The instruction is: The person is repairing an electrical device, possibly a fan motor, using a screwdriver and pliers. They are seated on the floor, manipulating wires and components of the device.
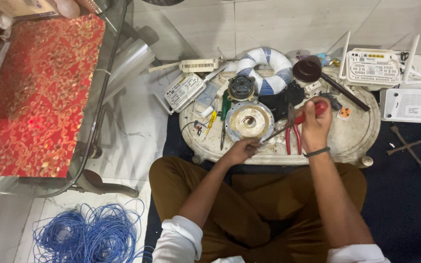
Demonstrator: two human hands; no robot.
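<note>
My right hand (314, 124) grips the red handle of a screwdriver (292, 125), whose shaft slants down and left toward my left hand. My left hand (243, 149) rests at the front edge of a low oval work board (356, 136), fingers pinched near the screwdriver tip, just below a round metal motor cover (248, 121). What the fingers pinch is too small to tell. Red-handled pliers (293, 138) lie on the board beside my right hand. A green screwdriver (224, 117) and a small yellow one (210, 122) lie left of the cover.
A motor part (241, 88) and a blue-and-white wound ring (265, 69) sit at the board's back. White router boxes (372, 67) stand around it. A glass table with red cloth (35, 92) is left, a blue wire coil (91, 234) lies on the floor, a cross wrench (409, 145) right.
</note>
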